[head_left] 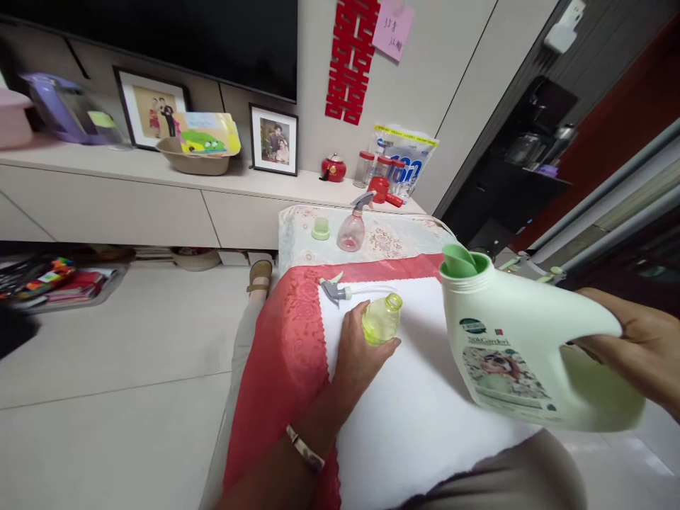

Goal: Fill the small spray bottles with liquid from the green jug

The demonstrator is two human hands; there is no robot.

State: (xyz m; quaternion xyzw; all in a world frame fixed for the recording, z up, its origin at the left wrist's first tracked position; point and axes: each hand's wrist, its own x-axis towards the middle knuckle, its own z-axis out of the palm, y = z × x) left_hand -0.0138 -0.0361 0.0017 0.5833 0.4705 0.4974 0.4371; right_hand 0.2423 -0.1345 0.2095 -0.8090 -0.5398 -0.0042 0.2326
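Note:
My left hand (357,348) is wrapped round a small yellow-green spray bottle (383,319), its neck bare and uncapped. By its handle, my right hand (637,340) grips a large pale green detergent jug (523,333), whose open spout (465,262) faces up and leans toward the left. The jug is apart from the bottle. A grey spray head (334,290) with a thin clear tube lies on the white mat (409,425). Farther back stand a pink spray bottle (351,230) with its sprayer on and a green cap (321,228).
A red cloth (270,354) lies under the mat, over a floral tablecloth (387,241). Behind it, a long cabinet (106,195) carries framed photos (274,140), a red teapot (333,168), jars (364,170) and a detergent bag (406,159).

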